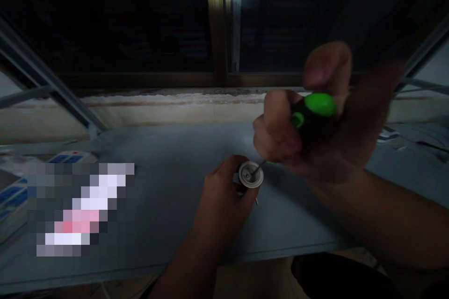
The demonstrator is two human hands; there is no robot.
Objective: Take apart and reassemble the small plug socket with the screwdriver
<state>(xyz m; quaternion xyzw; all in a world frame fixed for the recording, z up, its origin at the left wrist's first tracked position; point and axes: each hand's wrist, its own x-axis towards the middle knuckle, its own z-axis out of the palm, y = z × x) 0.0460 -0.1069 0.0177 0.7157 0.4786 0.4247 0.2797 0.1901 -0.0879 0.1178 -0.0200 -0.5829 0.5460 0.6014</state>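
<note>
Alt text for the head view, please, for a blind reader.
The left hand holds a round, metal-rimmed fitting over a grey table; the right hand holds a green-and-black screwdriver, its shaft reaching inside.

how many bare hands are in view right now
2: the left hand, holding a round silver metal cup; the right hand, higher and farther right, holding a black-and-green screwdriver.

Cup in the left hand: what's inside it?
The screwdriver shaft reaches into the cup, near a small round spot. Its tip is unclear; whatever the shaft covers cannot be seen.
</note>
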